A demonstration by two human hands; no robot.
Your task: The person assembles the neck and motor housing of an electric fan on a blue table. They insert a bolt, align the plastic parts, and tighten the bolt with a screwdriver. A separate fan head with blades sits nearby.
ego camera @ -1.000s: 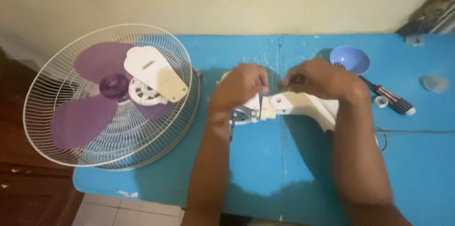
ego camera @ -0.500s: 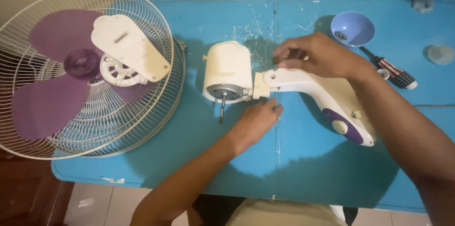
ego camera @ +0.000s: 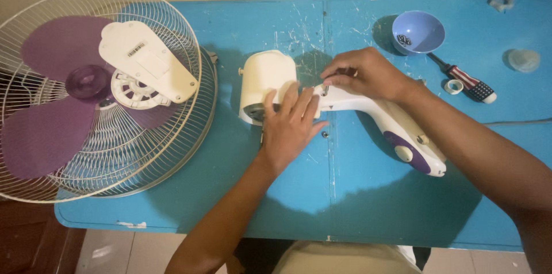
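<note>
A cream fan motor housing (ego camera: 265,81) lies on the blue table (ego camera: 356,193), joined to a white and purple fan neck (ego camera: 397,130). My left hand (ego camera: 290,127) lies flat with fingers apart over the motor's front and the joint, hiding the shaft. My right hand (ego camera: 362,73) pinches something small at the top of the neck near the joint; the item is too small to identify. A small dark screw (ego camera: 325,134) rests on the table just right of my left hand.
A white wire fan cage (ego camera: 109,147) with purple blades (ego camera: 40,136) and a white cover piece (ego camera: 146,61) fills the left side. A blue bowl (ego camera: 418,31) holding small parts, a striped-handle screwdriver (ego camera: 466,81), a small ring (ego camera: 453,86) and a clear lid (ego camera: 522,60) sit far right.
My left hand moved up from the table below the joint onto the motor front. My right hand shifted slightly left along the neck. The view drifted a little.
</note>
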